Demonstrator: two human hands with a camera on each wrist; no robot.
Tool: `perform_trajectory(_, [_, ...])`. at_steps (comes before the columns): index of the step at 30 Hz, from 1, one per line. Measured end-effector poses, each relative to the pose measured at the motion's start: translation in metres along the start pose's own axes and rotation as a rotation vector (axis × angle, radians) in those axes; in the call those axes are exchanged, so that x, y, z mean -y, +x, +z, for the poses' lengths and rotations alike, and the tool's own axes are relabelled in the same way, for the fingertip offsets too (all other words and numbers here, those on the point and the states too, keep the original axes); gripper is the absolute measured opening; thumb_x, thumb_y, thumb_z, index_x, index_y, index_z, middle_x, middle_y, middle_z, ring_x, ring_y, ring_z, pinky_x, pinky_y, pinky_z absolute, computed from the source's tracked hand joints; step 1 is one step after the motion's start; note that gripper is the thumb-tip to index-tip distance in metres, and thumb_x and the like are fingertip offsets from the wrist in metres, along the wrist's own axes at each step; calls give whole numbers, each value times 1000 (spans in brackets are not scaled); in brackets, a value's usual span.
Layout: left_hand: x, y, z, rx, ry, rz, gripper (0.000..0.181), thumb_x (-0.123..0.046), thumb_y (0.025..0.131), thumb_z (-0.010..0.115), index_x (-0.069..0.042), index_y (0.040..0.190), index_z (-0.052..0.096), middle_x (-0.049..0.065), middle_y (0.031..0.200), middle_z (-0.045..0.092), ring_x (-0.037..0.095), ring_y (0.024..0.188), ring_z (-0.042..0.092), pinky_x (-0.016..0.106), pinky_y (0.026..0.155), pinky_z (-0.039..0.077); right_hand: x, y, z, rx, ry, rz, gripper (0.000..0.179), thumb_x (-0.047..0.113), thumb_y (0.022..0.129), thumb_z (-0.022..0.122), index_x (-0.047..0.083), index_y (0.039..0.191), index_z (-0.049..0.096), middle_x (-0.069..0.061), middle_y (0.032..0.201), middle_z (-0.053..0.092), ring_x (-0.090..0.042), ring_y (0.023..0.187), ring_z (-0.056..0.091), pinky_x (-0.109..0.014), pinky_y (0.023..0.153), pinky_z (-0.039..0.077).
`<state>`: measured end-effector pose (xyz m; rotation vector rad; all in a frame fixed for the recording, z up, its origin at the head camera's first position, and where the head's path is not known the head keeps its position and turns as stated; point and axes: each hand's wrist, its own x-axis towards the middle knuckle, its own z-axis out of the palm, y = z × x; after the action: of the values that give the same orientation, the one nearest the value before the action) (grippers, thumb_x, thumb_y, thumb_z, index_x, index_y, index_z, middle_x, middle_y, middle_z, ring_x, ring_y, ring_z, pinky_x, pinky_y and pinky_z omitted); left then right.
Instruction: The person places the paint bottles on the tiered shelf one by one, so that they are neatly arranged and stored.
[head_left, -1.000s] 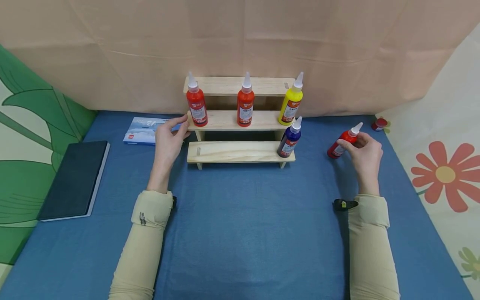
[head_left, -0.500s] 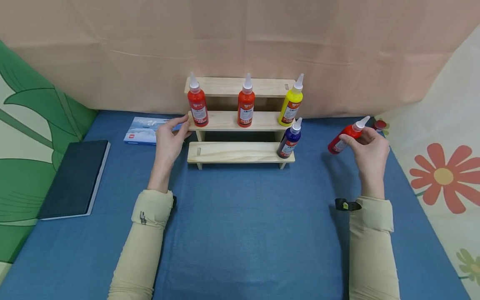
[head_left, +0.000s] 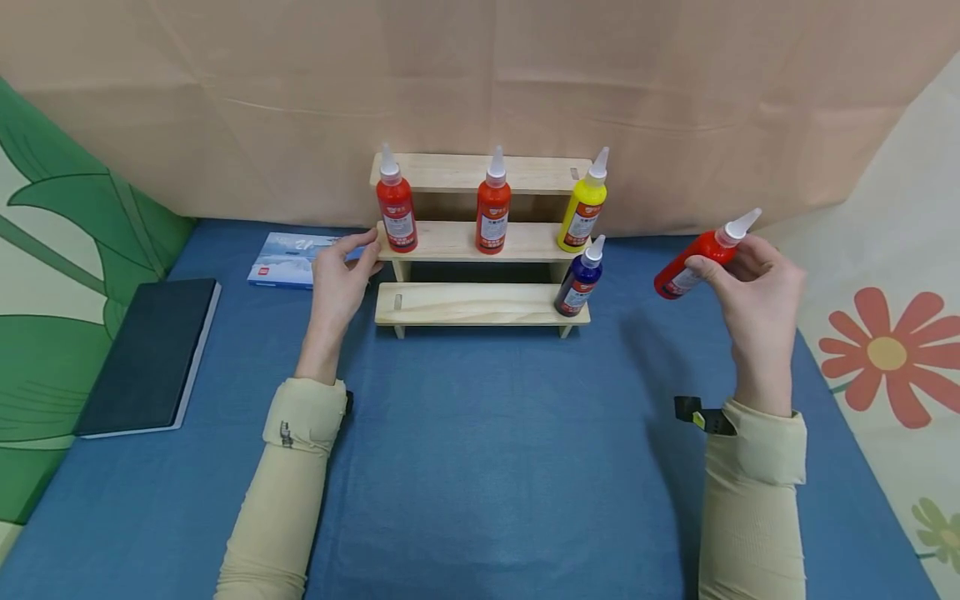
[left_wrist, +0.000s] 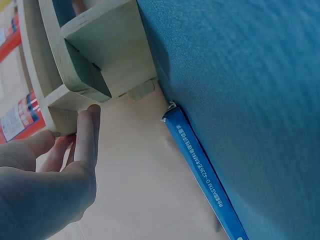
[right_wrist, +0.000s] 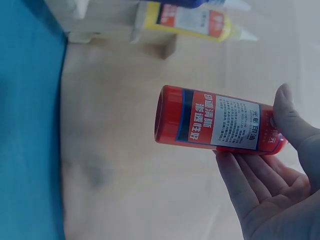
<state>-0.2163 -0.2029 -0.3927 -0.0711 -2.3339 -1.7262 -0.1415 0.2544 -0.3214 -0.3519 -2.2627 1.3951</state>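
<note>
In the head view my right hand (head_left: 765,308) holds a red stamp-ink bottle (head_left: 688,271) above the cloth, tilted with its white nozzle up to the right. Thumb and fingers grip it near the shoulder; its label (right_wrist: 232,122) faces the right wrist camera. My left hand (head_left: 339,287) pinches the left end of the middle step of a three-step wooden shelf (head_left: 472,304). On that step stand two more red bottles, one at the left (head_left: 396,218) and one mid-step (head_left: 492,218), plus a yellow bottle (head_left: 582,215) at the right. A dark blue bottle (head_left: 577,285) stands on the lowest step's right end.
A flat blue-and-white box (head_left: 288,260) lies behind my left hand, left of the shelf. Further left is a dark notebook (head_left: 150,358). Blue cloth (head_left: 510,450) covers the table, and a beige sheet (head_left: 480,92) hangs behind the shelf.
My right hand has lifted the red stamp-ink bottle off the cloth and moved slightly right, tilting it more. A small dark-red item behind it is now hidden. My left hand stays on the shelf.
</note>
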Motion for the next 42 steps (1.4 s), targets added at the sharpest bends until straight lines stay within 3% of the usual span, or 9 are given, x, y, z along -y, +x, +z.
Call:
perform_trajectory(14, [1,0,0,-2,4,-11,36,-9,110,63,6,142,65,23,146,62,40,120,70,39,100,60,31,-19,3,0,51,-68,45,20,92,88,10,135,76,-2,122,77,-14,109,71,-22,93,62])
perform_trajectory(22, [2,-1,-2,1,1,-17,37,-10,110,62,4,145,64,21,149,60,41,122,69,42,100,59,47,-31,11,47,11,-122,46,20,92,88,9,135,75,-6,126,76,-16,112,71,-24,95,62])
perform_trajectory(31, [2,-1,-2,-5,1,-14,37,-10,110,62,4,144,64,21,149,61,41,121,70,41,100,60,59,-36,20,98,-44,-129,49,28,93,87,9,137,73,-8,131,74,-22,116,71,-26,96,62])
perform_trajectory(42, [0,0,-1,1,-4,-14,36,-10,110,62,4,144,65,22,147,61,39,119,71,43,101,60,71,-41,38,154,-53,-201,50,22,92,89,2,134,72,-6,129,75,-24,116,71,-27,96,62])
